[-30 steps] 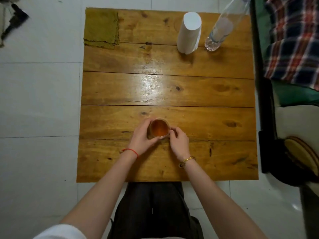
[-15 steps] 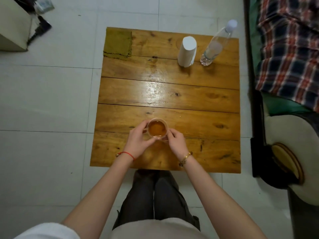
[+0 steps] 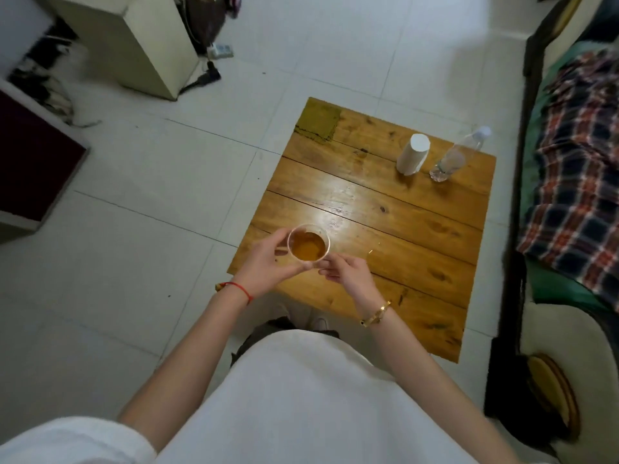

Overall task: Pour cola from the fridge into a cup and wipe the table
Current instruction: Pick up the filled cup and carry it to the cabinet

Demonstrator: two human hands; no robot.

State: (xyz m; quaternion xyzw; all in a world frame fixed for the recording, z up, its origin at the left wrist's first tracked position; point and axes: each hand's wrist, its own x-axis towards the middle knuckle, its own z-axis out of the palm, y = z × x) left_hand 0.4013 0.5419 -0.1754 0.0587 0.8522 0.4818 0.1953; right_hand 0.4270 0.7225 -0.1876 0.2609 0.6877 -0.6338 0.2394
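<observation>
A clear cup [image 3: 308, 243] holding amber-brown liquid is lifted above the near left part of the wooden table [image 3: 402, 236]. My left hand [image 3: 268, 264] wraps the cup's left side and bottom. My right hand [image 3: 348, 274] touches the cup's near right side with its fingertips. A folded olive-green cloth [image 3: 317, 119] lies on the table's far left corner.
A white cylinder [image 3: 413, 153] and a clear plastic bottle [image 3: 455, 155] stand at the table's far right. A couch with a plaid blanket [image 3: 576, 182] runs along the right. A pale cabinet [image 3: 134, 41] and a dark red box [image 3: 30, 162] stand on the tiled floor to the left.
I have risen and the view has pulled back and swung left. The cup has come up off the table in both hands.
</observation>
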